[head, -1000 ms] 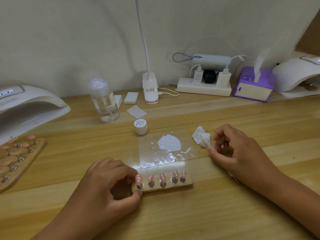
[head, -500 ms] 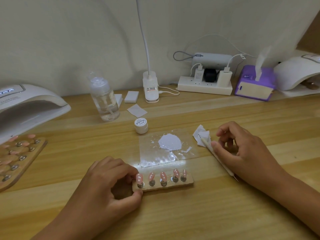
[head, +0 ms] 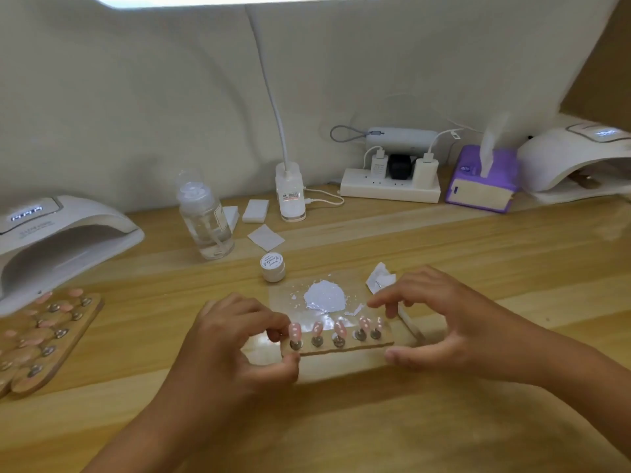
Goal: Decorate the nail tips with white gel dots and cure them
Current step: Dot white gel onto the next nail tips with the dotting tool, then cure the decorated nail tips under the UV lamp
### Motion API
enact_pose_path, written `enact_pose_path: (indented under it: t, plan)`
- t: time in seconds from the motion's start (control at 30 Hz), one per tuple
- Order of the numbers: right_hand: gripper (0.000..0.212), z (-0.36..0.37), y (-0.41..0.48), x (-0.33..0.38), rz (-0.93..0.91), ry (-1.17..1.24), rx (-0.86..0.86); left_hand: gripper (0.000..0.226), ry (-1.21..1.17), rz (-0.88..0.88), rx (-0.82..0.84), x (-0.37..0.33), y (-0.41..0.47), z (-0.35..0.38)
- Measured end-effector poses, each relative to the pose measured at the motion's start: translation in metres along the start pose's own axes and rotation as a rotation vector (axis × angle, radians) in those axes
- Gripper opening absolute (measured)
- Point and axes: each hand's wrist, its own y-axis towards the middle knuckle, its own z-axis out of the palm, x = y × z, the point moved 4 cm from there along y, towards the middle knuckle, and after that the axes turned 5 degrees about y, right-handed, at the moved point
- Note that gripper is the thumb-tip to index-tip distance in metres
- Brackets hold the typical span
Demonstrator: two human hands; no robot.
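Now the right hand (head: 461, 332) has laid down the dotting tool (head: 411, 327) and set its thumb on the right end of the nail strip (head: 345, 347), grip unclear. The left hand (head: 235, 339) pinches the left end, mid-width near the tabletop's (head: 341, 425) front edge. Dotting seems done; the curing lamp (head: 61, 240) stands at the left edge.

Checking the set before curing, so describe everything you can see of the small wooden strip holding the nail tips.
The wooden strip is a pale, flat bar set crosswise at the near edge of the clear sheet smeared with white gel. Five metal studs run along it, each carrying an upright pink nail tip; some show white dots. The left hand pinches its left end; the right hand sets its thumb at the right front corner, grip unclear.
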Motion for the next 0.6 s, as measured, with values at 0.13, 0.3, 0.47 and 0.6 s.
enact_pose_path:
  t: [0.13, 0.3, 0.47, 0.6]
  plan:
    - [0.039, -0.032, -0.007, -0.002, 0.001, 0.011, -0.115, 0.013, 0.040, 0.039, -0.069, -0.025, 0.025, 0.009]
    - [0.025, -0.120, -0.037, -0.059, 0.259, -0.025, -0.414, 0.008, 0.027, 0.111, -0.057, -0.075, 0.069, 0.050]
    - [0.009, -0.205, -0.069, -0.154, 0.717, -0.193, -0.607, 0.019, 0.037, 0.094, 0.122, -0.134, 0.125, 0.118]
    - [0.005, -0.234, -0.067, -0.187, 0.852, -0.216, -0.638, 0.026, 0.076, 0.071, 0.159, -0.154, 0.162, 0.166]
